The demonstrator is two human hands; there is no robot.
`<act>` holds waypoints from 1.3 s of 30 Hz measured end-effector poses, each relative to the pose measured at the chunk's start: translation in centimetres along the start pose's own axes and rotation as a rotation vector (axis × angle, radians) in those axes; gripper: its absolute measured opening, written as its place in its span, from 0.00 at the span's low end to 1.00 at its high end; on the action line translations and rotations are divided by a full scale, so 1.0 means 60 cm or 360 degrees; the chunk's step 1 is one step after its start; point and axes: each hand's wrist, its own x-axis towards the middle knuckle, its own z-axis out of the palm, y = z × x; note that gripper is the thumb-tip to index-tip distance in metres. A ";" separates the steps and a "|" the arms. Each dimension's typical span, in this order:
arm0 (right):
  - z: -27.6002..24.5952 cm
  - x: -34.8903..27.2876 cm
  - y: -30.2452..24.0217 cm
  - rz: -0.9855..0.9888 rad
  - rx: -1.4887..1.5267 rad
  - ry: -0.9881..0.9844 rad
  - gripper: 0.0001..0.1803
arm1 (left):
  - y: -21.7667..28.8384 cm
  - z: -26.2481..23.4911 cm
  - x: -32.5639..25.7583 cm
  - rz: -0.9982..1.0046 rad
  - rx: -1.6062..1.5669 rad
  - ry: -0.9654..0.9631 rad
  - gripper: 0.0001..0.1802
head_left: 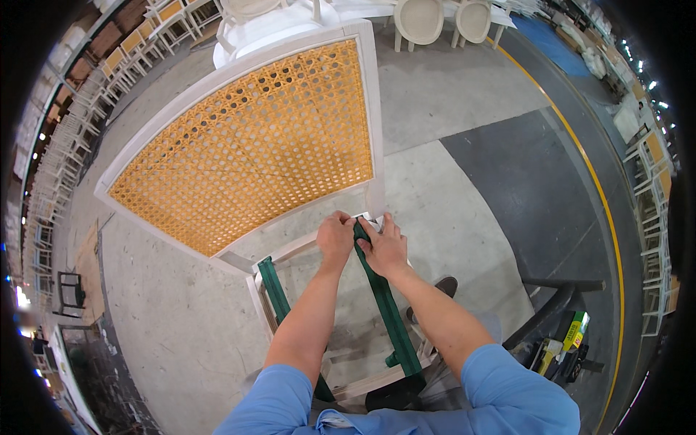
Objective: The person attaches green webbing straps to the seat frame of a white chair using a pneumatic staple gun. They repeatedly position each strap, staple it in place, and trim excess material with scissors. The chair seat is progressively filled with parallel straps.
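Observation:
A pale wooden chair frame with a woven cane backrest [254, 141] stands before me, its seat opening bare of any panel. Dark green webbing straps cover the seat sides: one green strap [384, 308] runs along the right side, another green strap [272, 286] along the left. At the right strap's far end, close to the backrest post, my left hand [336, 237] is closed with its fingertips pinching the strap. From the other side my right hand [386, 249] grips the same end, thumb on the strap and fingers over the rail. The fingertips partly hide the corner.
To the right, a dark stand [551, 304] holds a yellow-green box [576, 330] and hand tools. White chairs [419, 22] stand ahead, with long rows of chair frames [69, 145] along the left. A yellow line [587, 163] curves across the floor at right. A shoe [447, 286] shows beside the chair.

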 end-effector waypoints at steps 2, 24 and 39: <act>0.002 -0.003 -0.001 -0.0027 0.0003 0.0014 0.29 | -0.012 0.000 -0.013 0.0129 0.0005 0.0084 0.12; -0.076 -0.078 0.128 -0.0206 0.0661 0.0362 0.27 | -0.021 0.018 -0.079 0.0735 0.0746 -0.0291 0.31; -0.380 -0.787 0.517 0.1899 -0.0034 0.0455 0.25 | -0.043 -0.008 -0.066 0.1065 0.0644 -0.0364 0.36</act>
